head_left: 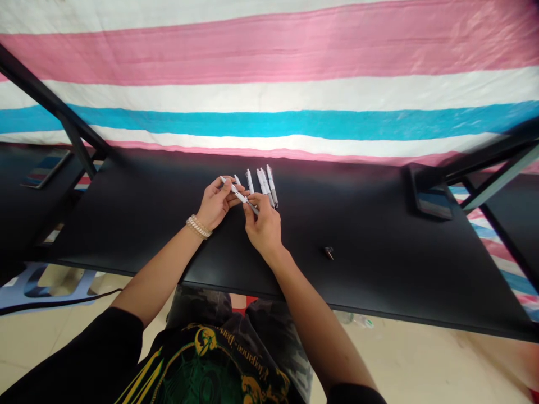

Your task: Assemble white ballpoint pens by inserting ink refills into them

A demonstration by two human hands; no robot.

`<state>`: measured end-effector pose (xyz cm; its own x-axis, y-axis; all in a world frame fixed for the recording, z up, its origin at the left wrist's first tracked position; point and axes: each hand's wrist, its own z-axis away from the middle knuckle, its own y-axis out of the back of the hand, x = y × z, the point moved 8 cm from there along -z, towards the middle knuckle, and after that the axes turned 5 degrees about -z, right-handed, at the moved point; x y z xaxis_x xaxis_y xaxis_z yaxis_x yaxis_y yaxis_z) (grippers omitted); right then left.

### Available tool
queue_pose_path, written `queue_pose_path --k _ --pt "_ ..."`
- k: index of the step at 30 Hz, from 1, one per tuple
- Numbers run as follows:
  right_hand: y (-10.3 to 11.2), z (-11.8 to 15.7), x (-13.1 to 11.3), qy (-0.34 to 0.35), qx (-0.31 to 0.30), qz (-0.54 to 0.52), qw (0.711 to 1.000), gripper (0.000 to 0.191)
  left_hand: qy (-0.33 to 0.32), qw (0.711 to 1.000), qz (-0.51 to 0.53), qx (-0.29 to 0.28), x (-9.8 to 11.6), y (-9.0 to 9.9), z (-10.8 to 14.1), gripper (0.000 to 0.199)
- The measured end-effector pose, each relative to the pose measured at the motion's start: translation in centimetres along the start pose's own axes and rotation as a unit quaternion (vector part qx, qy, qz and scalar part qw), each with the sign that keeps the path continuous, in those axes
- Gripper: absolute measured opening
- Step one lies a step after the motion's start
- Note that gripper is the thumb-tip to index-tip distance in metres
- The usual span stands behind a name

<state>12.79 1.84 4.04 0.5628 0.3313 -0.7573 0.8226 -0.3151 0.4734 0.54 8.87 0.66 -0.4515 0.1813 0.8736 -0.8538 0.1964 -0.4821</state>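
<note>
A white pen [236, 193] with a grey lower end is held tilted between my two hands above the table. My left hand [216, 203] has its thumb and fingers closed on the pen's upper part. The fingers of my right hand [265, 224] pinch its grey end. Just beyond my hands, several similar white pens [270, 178] lie side by side on the black table [362, 224]. One more white pen [237, 179] shows partly behind my left fingers. My right fingertips overlap the near ends of some pens, so I cannot tell whether they touch.
A small dark object [328, 252] lies right of my right arm. One phone-like device [432, 193] rests at the table's right end, another phone [47, 168] on the surface at left. Black metal bars [63, 112] slant up at both sides, and a striped sheet [269, 56] hangs behind.
</note>
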Motion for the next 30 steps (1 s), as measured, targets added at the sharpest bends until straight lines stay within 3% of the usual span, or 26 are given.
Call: queue_pose_path --k 11,15,18,20,26,30 --pt "-0.1 -0.1 0.4 -0.033 -0.021 -0.008 0.999 0.019 -0.015 0.999 -0.016 -0.031 0.3 -0.4 0.1 0.032" --pt "-0.5 -0.3 1.2 -0.082 -0.043 -0.115 0.989 0.024 -0.009 0.999 -0.011 -0.038 0.3 -0.7 0.3 0.032" --pt "-1.5 -0.1 2.1 -0.142 -0.069 -0.234 0.96 0.032 -0.004 0.999 -0.011 -0.03 0.3 -0.6 0.2 0.031" --pt "-1.6 -0.2 2.2 -0.15 -0.053 -0.267 0.95 0.033 -0.009 1.0 -0.013 -0.022 0.3 -0.4 0.1 0.031" --pt "0.8 -0.4 1.1 -0.052 0.047 -0.138 0.988 0.057 -0.04 0.997 0.01 0.058 1.2 1.6 -0.5 0.029" --pt "1.7 -0.4 -0.2 0.028 0.056 -0.08 0.995 0.047 -0.048 0.993 0.027 0.102 1.5 2.7 -0.8 0.027"
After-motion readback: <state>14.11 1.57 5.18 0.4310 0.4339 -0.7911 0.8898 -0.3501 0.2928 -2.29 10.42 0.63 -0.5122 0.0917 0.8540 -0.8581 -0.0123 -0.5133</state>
